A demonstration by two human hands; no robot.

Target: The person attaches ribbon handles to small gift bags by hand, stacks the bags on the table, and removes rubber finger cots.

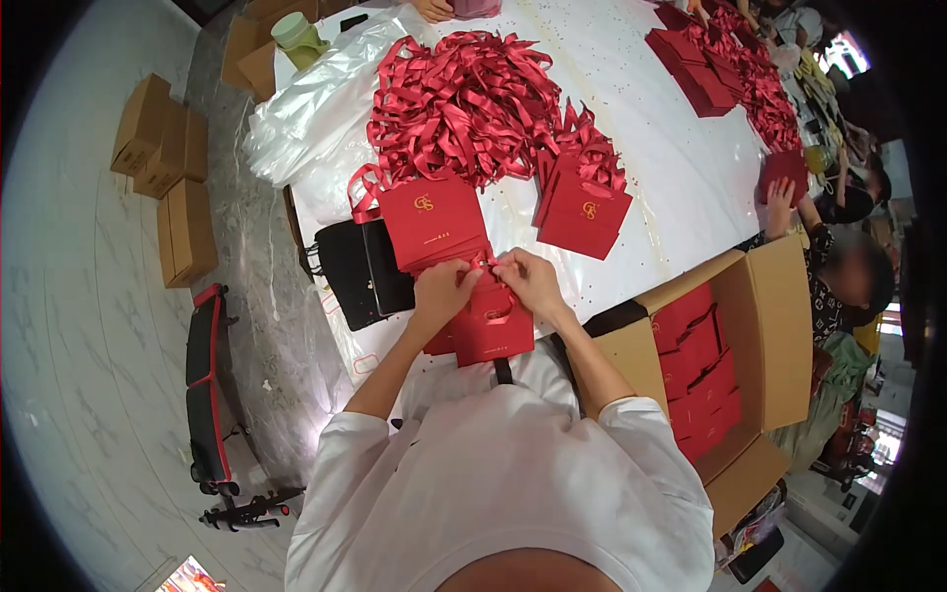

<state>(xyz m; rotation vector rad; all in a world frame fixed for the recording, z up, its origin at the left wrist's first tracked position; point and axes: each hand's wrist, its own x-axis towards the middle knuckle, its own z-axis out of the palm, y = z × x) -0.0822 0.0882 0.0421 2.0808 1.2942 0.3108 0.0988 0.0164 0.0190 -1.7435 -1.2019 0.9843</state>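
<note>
A red paper bag (493,331) with gold print lies at the table's near edge, between my two hands. My left hand (446,293) is closed at the bag's top edge, its fingertips pinching the red ribbon there. From the other side my right hand (533,286) pinches the same ribbon, close to the left fingertips. Just beyond them is a stack of red bags (432,219) with a gold logo. More red bags (587,212) lie fanned out to the right. A large heap of red ribbons (464,104) covers the table beyond.
Black bags (345,271) and clear plastic sheeting (316,109) lie on the left. An open cardboard box (779,335) full of red bags stands at the right. Other people's hands (781,202) reach in at the right and far edges. A green cup (296,35) is far left.
</note>
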